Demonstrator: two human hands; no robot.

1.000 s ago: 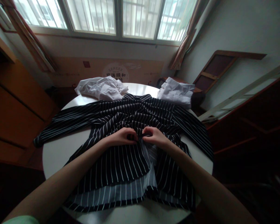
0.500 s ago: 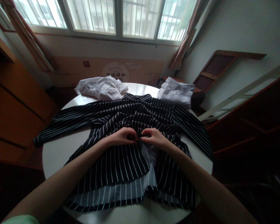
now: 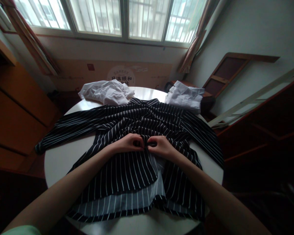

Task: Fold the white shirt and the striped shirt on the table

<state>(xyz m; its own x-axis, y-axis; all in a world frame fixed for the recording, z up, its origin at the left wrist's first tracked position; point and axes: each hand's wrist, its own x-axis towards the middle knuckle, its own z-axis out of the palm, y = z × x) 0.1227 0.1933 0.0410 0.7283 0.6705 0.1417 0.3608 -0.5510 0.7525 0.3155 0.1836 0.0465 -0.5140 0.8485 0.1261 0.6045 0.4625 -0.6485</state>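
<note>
A black shirt with thin white stripes lies spread over a round white table, front side up, its sleeves reaching left and right. My left hand pinches the left front edge of the shirt at mid-chest. My right hand pinches the right front edge. The two hands touch at the fingertips over the shirt's opening. Below them the front panels gape and show the paler inside of the cloth.
A crumpled white garment lies at the table's far left. Another white garment lies at the far right. A cardboard box stands under the window. Wooden cabinets are on the left, leaning wooden boards on the right.
My right hand has shifted slightly left, closing the small gap to my left hand. The shirt's right front edge has come in with it.
</note>
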